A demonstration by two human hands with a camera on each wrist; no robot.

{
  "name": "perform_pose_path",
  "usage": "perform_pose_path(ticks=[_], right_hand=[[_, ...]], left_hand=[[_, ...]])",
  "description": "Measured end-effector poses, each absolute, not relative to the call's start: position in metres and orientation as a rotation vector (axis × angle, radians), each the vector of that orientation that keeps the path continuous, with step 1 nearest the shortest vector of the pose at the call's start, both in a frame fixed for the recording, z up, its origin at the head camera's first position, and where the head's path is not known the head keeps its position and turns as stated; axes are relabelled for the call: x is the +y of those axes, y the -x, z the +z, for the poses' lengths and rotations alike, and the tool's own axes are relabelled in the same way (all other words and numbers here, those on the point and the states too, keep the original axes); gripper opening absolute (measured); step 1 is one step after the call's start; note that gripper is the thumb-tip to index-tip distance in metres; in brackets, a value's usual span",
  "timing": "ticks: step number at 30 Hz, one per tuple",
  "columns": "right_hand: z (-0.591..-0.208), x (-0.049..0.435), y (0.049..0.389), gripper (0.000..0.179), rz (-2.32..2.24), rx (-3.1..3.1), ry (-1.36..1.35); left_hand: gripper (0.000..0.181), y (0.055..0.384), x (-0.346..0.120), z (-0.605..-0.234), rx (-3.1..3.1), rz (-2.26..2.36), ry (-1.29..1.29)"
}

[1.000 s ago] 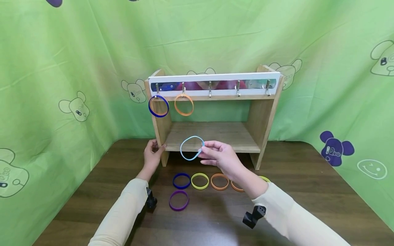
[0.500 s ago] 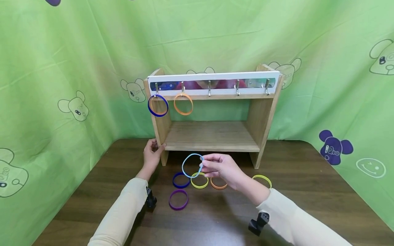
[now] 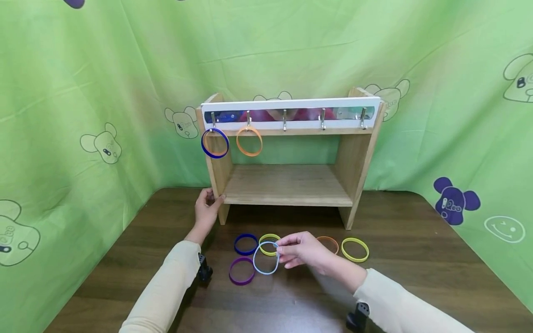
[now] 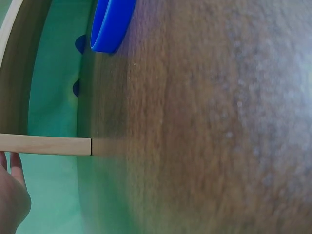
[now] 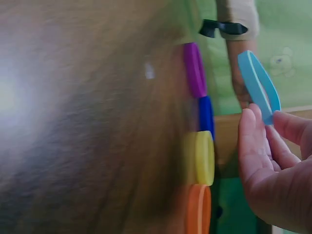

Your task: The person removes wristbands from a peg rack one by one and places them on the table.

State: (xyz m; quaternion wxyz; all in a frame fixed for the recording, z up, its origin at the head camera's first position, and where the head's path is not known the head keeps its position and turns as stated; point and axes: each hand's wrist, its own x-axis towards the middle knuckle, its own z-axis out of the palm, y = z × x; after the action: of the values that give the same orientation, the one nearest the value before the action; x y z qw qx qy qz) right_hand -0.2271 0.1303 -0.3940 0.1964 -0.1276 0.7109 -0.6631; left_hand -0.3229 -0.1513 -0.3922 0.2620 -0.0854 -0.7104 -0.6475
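My right hand (image 3: 306, 252) pinches a light blue silicone wristband (image 3: 265, 273) between thumb and fingertips, low above the table. In the right wrist view the light blue wristband (image 5: 254, 85) stands tilted in the fingertips. My left hand (image 3: 205, 213) grips the lower left side panel of a wooden shelf (image 3: 287, 185), thumb at its front edge. Behind the held band lie a yellow wristband (image 3: 261, 250), a blue one (image 3: 245, 253) and a purple one (image 3: 241, 283). An orange wristband (image 5: 197, 209) shows in the right wrist view; my right hand hides it in the head view.
A white rail (image 3: 291, 102) with several metal hooks spans the shelf's top. A blue wristband (image 3: 214, 157) hangs with an orange one at the leftmost hook; another orange wristband (image 3: 250, 155) hangs beside them. Right of my hand lie an orange wristband (image 3: 331, 238) and a yellow wristband (image 3: 355, 260).
My right hand has come down and toward me with the light blue wristband, from in front of the shelf board to just above the table. The left hand stays on the side panel.
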Motion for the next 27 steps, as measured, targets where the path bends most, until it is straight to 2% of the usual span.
perform_pose_path(ticks=[27], right_hand=[[-0.42,0.134,0.227,0.023,-1.686,2.067,0.36]], left_hand=[[0.025,0.323,-0.152,-0.392,-1.928,-1.757,0.235]])
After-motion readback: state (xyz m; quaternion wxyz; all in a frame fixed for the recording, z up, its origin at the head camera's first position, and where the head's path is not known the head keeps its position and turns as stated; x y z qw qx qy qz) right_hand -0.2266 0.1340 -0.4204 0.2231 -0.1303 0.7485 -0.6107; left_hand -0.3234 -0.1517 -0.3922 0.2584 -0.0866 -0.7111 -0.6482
